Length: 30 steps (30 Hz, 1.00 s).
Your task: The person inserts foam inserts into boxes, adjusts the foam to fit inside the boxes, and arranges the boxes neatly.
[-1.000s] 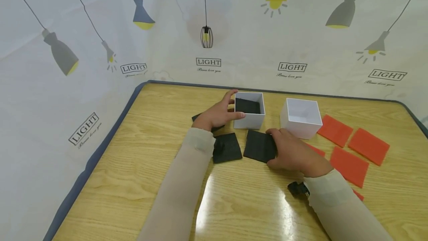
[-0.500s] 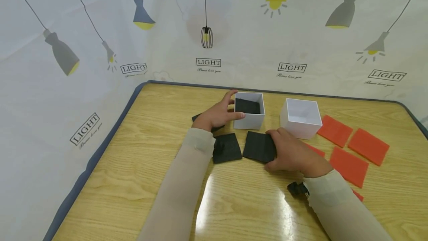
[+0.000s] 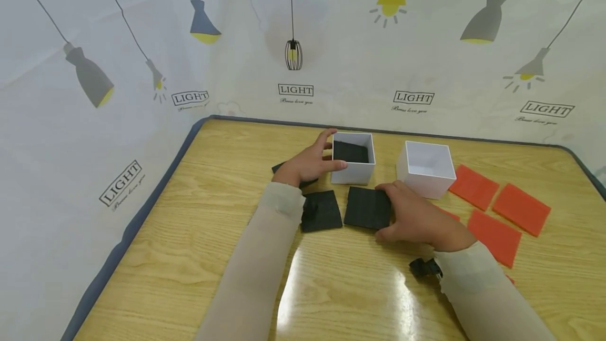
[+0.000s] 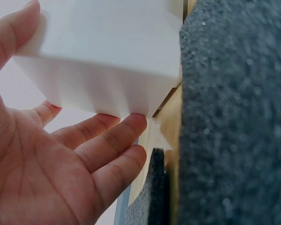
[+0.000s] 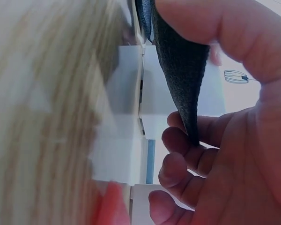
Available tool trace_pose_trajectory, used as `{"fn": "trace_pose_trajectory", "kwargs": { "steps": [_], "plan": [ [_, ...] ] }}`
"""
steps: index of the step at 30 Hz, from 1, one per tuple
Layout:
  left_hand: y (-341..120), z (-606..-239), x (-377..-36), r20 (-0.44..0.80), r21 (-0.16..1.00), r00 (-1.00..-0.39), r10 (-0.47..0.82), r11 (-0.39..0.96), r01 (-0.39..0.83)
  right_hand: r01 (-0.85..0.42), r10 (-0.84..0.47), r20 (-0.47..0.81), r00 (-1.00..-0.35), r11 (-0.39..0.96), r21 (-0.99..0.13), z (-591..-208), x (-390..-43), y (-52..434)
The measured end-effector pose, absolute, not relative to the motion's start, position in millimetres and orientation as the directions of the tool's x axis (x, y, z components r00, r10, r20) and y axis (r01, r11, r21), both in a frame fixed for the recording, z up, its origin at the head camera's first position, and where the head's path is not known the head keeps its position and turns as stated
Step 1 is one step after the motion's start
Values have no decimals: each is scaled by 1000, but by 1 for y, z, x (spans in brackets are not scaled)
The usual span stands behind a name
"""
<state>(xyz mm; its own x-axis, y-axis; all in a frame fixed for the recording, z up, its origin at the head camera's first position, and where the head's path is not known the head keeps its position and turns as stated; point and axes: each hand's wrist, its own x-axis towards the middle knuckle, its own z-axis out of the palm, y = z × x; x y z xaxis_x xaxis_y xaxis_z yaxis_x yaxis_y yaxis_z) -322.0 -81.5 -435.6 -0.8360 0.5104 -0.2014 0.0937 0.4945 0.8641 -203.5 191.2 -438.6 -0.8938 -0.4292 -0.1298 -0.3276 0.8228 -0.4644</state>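
My left hand [image 3: 310, 163] grips the left side of a white open box [image 3: 354, 171], thumb at its front and fingers at its back. The left wrist view shows my fingertips [image 4: 131, 124] against that box's wall [image 4: 107, 51]. A black foam square [image 3: 350, 150] lies inside the box. My right hand [image 3: 416, 218] pinches the right edge of another black foam square [image 3: 367, 208] on the table. In the right wrist view my thumb [image 5: 225, 28] lies on the foam [image 5: 180, 61] and my fingers curl beneath it.
A second black square [image 3: 322, 210] lies beside my left forearm, and a third [image 3: 279, 166] peeks from under my left hand. An empty white box [image 3: 427, 167] stands to the right. Several orange foam squares [image 3: 521, 208] lie at the right of the wooden table [image 3: 227, 214].
My right hand has drawn the black square slightly left and toward the boxes, with its right edge raised. My left hand stays on the white box.
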Motion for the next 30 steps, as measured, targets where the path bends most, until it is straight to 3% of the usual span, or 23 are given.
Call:
{"fn": "trace_pose_trajectory", "kwargs": {
  "steps": [30],
  "plan": [
    [-80,-436,-321,-191,862,-844,501,497,100,-357,-517,-75,-852,681,-640,-419,-203,200]
  ]
}}
